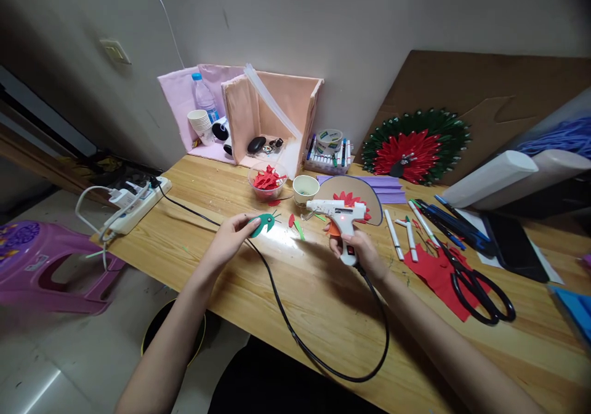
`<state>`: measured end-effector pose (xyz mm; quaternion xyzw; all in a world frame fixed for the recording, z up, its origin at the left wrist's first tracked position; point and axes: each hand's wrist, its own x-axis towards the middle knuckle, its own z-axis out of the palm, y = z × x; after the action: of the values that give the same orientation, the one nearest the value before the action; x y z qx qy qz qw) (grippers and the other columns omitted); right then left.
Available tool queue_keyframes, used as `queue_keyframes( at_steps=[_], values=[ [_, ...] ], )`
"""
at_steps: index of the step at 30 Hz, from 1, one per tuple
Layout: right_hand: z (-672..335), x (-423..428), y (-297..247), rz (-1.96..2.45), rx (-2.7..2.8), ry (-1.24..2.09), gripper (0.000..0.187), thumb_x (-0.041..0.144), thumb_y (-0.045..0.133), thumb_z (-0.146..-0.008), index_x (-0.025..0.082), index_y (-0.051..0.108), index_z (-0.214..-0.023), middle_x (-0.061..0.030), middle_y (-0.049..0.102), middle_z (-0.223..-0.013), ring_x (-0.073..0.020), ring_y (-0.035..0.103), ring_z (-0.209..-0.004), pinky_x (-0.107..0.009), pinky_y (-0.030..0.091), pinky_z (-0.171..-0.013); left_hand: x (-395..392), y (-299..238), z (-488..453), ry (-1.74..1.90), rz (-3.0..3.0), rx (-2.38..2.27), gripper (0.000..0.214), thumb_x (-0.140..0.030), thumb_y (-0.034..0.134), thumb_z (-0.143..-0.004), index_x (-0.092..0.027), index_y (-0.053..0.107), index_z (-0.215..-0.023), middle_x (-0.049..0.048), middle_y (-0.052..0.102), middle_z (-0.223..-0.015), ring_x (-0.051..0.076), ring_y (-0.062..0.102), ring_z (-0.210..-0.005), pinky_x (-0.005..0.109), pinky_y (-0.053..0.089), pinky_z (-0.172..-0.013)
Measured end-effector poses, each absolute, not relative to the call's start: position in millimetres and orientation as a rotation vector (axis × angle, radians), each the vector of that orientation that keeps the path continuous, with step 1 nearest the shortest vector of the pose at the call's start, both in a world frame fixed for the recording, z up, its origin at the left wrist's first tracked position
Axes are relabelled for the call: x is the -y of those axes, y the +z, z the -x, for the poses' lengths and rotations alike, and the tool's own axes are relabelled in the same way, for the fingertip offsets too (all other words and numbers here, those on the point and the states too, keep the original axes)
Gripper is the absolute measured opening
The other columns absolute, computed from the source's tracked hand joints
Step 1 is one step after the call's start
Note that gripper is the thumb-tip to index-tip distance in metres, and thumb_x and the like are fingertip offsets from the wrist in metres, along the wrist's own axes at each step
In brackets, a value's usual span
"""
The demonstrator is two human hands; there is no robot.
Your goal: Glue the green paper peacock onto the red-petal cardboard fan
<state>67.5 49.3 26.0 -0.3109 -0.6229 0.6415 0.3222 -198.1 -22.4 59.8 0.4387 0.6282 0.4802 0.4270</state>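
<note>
My left hand point(229, 235) pinches a small green paper bird shape point(263, 223) just above the wooden table point(323, 303). My right hand point(357, 247) grips the handle of a white hot glue gun point(337, 212), its nozzle pointing left toward the green piece, a short gap between them. The gun's black cord point(295, 334) loops across the table toward a white power strip point(136, 207). Small red and green paper bits point(296, 224) lie between my hands. Behind the gun lies a round cardboard disc point(364, 195) with red petals.
A clear bowl of red pieces point(266, 181) and a white cup point(305, 188) stand behind. White markers point(401, 232), black scissors point(480, 288) on red paper, and a black tablet point(512, 244) lie at right. A green-red paper peacock fan point(415, 146) leans on cardboard. A purple stool point(46, 260) stands left.
</note>
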Motion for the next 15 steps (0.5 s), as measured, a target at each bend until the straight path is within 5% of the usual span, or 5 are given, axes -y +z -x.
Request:
queue_keyframes(
  at_steps=[6, 11, 15],
  values=[
    [21, -64, 42, 0.63, 1.77, 1.609, 0.03, 0.045, 0.044, -0.086, 0.017, 0.048, -0.096, -0.0023, 0.057, -0.077, -0.0142, 0.051, -0.063, -0.027, 0.041, -0.06, 61, 76, 213, 1.328, -1.013, -1.716, 0.031, -0.045, 0.068, -0.07, -0.017, 0.071, -0.082, 0.0035, 0.067, -0.077, 0.015, 0.053, -0.07, 0.023, 0.042, -0.065],
    [157, -70, 37, 0.83, 2.04, 1.335, 0.034, 0.036, 0.056, -0.083, 0.016, 0.044, -0.109, -0.0101, 0.056, -0.107, -0.022, 0.055, -0.099, -0.033, 0.043, -0.084, 88, 91, 227, 1.455, -0.97, -1.774, 0.029, -0.044, 0.068, -0.07, -0.019, 0.07, -0.084, 0.0037, 0.067, -0.082, 0.017, 0.056, -0.081, 0.024, 0.043, -0.073],
    [230, -58, 23, 0.964, 2.07, 1.35, 0.041, 0.037, 0.059, -0.082, 0.009, 0.046, -0.109, -0.017, 0.059, -0.102, -0.0279, 0.057, -0.094, -0.043, 0.045, -0.081, 101, 102, 236, 1.487, -0.974, -1.846, 0.028, -0.044, 0.068, -0.069, -0.019, 0.07, -0.083, 0.0042, 0.068, -0.082, 0.018, 0.057, -0.079, 0.025, 0.045, -0.072]
  ],
)
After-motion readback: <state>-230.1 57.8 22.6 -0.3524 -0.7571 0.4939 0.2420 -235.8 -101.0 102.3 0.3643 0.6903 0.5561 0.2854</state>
